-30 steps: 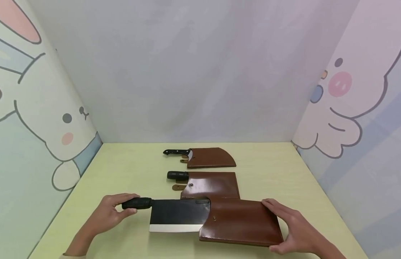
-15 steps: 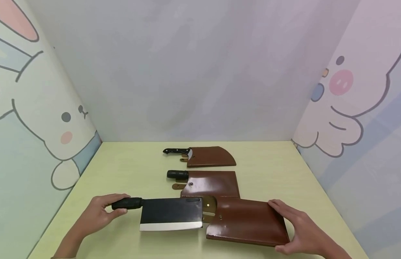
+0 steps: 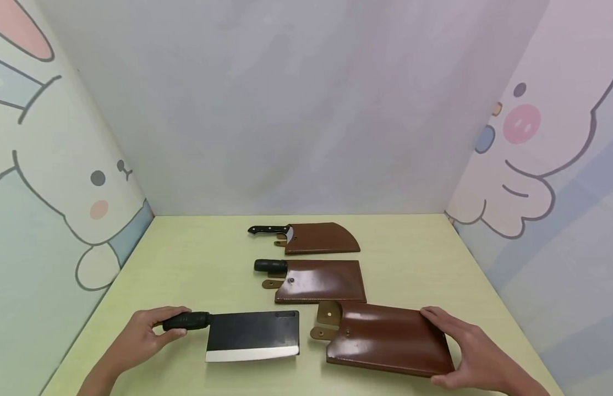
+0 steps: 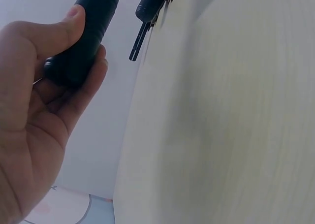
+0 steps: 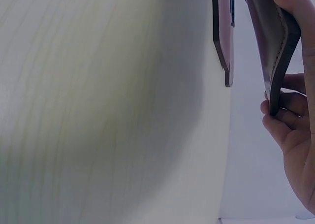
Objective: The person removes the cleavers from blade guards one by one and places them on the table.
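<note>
My left hand (image 3: 143, 336) grips the black handle of a cleaver (image 3: 253, 333), whose bare dark blade with a bright edge points right. In the left wrist view, thumb and fingers wrap the ribbed handle (image 4: 91, 34). My right hand (image 3: 472, 352) pinches the far right end of a brown leather sheath (image 3: 390, 341), thumb at the lower corner and fingers at the upper one. The sheath's mouth, with a snap strap (image 3: 323, 333), faces the blade across a small gap. In the right wrist view the stitched end of the sheath (image 5: 273, 42) is held above the table.
Behind lie two sheathed knives: a square cleaver in a brown sheath (image 3: 326, 281) and a smaller knife in a rounded sheath (image 3: 323, 238), handles to the left. The pale yellow table (image 3: 197, 264) meets a grey back wall (image 3: 296, 121) and cartoon-printed side walls.
The cleaver has come out of the sheath and moved left with my left hand. My right hand has shifted the sheath slightly right, so its strap and mouth now show.
</note>
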`<state>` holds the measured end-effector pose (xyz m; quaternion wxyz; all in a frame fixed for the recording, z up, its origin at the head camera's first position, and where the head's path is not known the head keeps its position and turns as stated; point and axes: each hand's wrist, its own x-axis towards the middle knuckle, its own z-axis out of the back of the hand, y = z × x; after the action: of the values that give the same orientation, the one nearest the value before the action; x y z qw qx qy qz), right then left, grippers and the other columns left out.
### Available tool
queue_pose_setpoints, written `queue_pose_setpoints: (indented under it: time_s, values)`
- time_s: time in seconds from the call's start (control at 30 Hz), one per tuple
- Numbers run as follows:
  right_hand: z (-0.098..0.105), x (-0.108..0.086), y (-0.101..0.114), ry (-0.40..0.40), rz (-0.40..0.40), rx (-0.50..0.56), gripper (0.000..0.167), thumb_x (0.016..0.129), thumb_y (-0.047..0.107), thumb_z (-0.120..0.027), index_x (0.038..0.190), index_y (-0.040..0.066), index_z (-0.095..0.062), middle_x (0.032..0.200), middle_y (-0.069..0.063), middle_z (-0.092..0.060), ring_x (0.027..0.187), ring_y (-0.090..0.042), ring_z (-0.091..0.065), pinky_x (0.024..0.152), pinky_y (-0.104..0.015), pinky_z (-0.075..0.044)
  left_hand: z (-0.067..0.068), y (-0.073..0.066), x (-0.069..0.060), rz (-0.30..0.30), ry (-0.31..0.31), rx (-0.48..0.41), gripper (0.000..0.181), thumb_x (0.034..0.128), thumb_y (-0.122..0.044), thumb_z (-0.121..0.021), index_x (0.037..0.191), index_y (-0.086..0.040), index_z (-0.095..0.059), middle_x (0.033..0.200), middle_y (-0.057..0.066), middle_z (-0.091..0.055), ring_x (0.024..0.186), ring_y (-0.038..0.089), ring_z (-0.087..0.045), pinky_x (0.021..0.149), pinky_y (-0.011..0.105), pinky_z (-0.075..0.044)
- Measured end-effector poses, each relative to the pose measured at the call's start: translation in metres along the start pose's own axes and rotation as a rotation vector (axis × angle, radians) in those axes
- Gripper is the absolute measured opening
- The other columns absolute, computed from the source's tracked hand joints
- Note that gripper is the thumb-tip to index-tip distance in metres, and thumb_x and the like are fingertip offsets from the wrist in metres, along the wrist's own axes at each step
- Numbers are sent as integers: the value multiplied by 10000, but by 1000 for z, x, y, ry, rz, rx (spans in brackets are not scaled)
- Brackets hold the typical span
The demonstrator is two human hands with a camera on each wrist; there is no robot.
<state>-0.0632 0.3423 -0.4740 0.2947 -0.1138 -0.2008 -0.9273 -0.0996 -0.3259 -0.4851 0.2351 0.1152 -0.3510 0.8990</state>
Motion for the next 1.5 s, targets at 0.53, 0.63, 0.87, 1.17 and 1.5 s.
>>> queue_pose_setpoints:
  time_s: [0.53,0.63,0.87,1.17,1.5]
  values:
    - [-12,-11,-7,78,-76,-18,1111,565,557,-964,1518,214,-504,1403,-60,-613,1188,-206,-658,758,-338,-589,-12,14,-6,-2,47,-13,349,790,-90,-872,1124,-126,-777,1069,-37,-765,956,-39,-659,676,143,-507]
    - [-14,-11,-9,86,-61,-21,1114,568,554,-962,1515,186,-507,1404,-92,-613,1184,-243,-664,761,-352,-590,-14,16,-5,-3,50,-6,358,788,-99,-874,1126,-165,-777,1071,-68,-759,948,-40,-660,676,141,-505]
    - [-17,-11,-10,121,-94,-38,1094,594,609,-932,1508,174,-517,1431,-34,-592,1182,-231,-661,770,-351,-584,-14,18,-4,17,89,25,361,790,-158,-881,1131,-104,-775,1072,13,-770,981,-41,-650,698,189,-536]
    - [-22,-10,-11,156,-114,-86,1143,614,755,-849,1533,185,-478,1480,-63,-556,1224,-262,-638,806,-366,-581,-17,25,-3,30,97,107,402,757,-231,-904,1119,-117,-773,1063,14,-769,1000,-7,-663,782,198,-541]
    - [-29,-8,-17,221,-110,-113,1171,654,830,-755,1569,188,-406,1505,-47,-528,1267,-321,-604,857,-464,-574,-23,29,-6,-51,47,125,449,681,-217,-933,1089,-106,-783,1012,-44,-764,941,12,-666,803,104,-470]
